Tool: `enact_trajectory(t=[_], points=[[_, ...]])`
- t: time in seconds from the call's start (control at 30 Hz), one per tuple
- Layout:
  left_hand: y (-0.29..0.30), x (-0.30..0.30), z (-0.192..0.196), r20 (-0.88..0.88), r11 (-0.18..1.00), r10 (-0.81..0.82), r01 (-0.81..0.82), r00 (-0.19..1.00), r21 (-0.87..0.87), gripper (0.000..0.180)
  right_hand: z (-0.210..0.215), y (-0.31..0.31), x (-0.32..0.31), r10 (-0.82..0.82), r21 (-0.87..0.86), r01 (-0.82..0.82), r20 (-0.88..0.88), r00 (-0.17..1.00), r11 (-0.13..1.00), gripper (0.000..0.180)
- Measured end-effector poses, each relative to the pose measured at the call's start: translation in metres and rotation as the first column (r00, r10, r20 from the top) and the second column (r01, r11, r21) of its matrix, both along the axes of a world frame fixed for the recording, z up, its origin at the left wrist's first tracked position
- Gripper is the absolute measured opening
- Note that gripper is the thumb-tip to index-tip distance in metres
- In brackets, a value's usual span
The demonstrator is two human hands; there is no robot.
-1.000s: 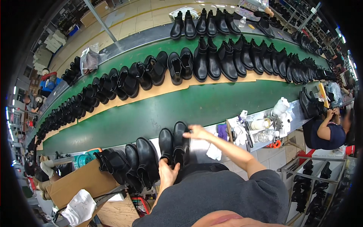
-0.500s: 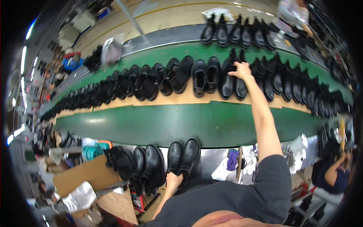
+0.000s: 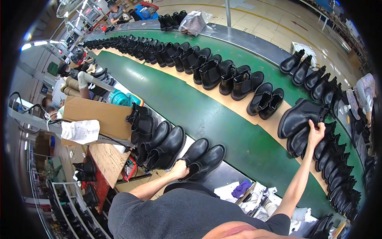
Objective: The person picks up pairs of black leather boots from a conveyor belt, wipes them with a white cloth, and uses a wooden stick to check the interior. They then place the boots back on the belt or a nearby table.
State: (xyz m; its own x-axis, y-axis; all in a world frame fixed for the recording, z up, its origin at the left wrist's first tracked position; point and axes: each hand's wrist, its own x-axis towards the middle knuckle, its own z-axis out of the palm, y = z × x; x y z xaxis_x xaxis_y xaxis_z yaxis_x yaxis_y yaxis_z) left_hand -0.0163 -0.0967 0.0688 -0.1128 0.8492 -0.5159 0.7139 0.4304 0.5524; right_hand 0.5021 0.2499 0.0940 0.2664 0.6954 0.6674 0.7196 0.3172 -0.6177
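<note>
My right hand [image 3: 316,132] reaches out over the green conveyor belt [image 3: 223,123] and grips the heel of a black ankle boot [image 3: 299,116], which sits tilted above its mate [image 3: 299,141]. My left hand [image 3: 180,169] rests near me at the belt's edge, holding the back of a pair of black boots [image 3: 203,158] that lie side by side. More black boots [image 3: 159,145] are packed just left of that pair.
A long row of black boots [image 3: 207,69] runs along a tan strip across the belt, another row [image 3: 314,81] behind. A cardboard box [image 3: 97,115] and wooden bench stand at my left. Cloths and bottles [image 3: 254,199] lie near me. Other people work at far left and right.
The view has swung left. My right hand has come back along the belt and now lifts a black boot by its heel. My left hand stays on the near pair.
</note>
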Motion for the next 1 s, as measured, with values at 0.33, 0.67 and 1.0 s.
enact_trajectory(t=[0.33,0.67,1.0], points=[[0.176,0.124,0.041,0.451,0.911,-0.375,0.232,0.810,0.341,0.044,0.150,-0.174,-0.019,-0.248,0.236,0.239,0.008,0.969,0.942,0.028],[0.412,0.341,-0.007,0.169,0.982,-0.115,0.086,0.979,0.166,0.024,0.144,-0.251,-0.004,-0.330,0.106,0.318,0.116,0.937,0.942,0.043],[0.416,0.341,-0.002,0.419,0.943,-0.320,0.329,0.850,0.052,0.052,0.151,-0.189,-0.057,0.087,-0.058,-0.077,0.203,0.975,0.995,0.038]])
